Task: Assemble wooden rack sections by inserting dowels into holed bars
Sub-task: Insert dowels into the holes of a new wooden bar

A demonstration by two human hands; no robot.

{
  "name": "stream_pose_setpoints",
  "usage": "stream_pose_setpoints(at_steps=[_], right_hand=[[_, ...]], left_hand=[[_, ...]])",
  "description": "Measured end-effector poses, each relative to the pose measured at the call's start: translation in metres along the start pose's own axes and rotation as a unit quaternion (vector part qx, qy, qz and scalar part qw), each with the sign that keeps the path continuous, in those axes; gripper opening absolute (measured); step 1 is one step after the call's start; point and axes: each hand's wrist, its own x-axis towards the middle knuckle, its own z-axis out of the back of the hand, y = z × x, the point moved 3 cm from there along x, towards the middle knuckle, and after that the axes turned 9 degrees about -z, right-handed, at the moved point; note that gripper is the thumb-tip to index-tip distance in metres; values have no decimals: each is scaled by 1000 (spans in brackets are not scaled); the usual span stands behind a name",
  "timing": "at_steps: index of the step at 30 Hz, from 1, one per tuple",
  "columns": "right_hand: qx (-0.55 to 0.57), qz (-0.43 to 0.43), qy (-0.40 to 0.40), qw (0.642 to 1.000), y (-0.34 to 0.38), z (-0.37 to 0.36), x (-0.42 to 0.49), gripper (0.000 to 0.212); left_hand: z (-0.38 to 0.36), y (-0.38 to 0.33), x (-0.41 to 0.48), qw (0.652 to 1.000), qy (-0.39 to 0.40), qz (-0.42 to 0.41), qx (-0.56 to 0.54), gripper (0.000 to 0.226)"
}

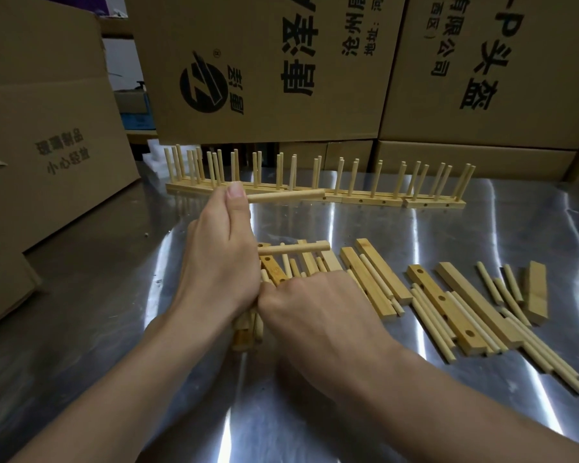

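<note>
Right hand (315,315) touches left hand (221,259), which grips bar (244,332); dowels (284,196) point right.

Left hand (219,259), right hand (318,315): bare; forearms (131,379) bare, thumbnail (236,191) short.

Open steel table (91,295) left of the left hand (219,259) — beyond it, finished rack sections (375,192) and stacked cartons (268,78) block the way; loose bars and dowels (455,305) crowd the right hand's (318,315) right.
</note>
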Motion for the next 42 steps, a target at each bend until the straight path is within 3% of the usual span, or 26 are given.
stream_pose_setpoints(at_steps=[5, 9, 17, 20, 24, 27, 31, 37, 40, 42], right_hand=[[21, -4, 27, 999, 3, -3, 1, 10], [13, 15, 28, 999, -4, 1, 0, 10], [16, 14, 37, 999, 8, 8, 0, 9], [-14, 19, 22, 999, 2, 8, 3, 39], [3, -8, 34, 999, 6, 4, 2, 20], [-18, 0, 13, 1000, 12, 9, 4, 39], [-42, -4, 24, 999, 7, 12, 2, 37], [-28, -11, 19, 999, 13, 5, -4, 28], [-60, 1, 29, 998, 5, 9, -3, 43], [-61, 5, 35, 998, -1, 8, -6, 38]], left_hand=[[-1, -2, -2, 999, 35, -19, 9, 43], [-7, 9, -3, 991, 84, 88, -50, 51], [-3, 6, 0, 998, 45, 40, -2, 51], [2, 8, 4, 997, 28, 64, -19, 53], [-1, 3, 1, 999, 38, 32, 8, 54], [2, 9, 4, 998, 20, 65, 8, 54], [1, 2, 5, 999, 39, 33, 15, 52], [0, 4, 0, 996, 65, 53, 16, 53], [-5, 4, -2, 993, 79, 87, -11, 54], [-7, 5, -4, 991, 80, 102, -35, 53]])
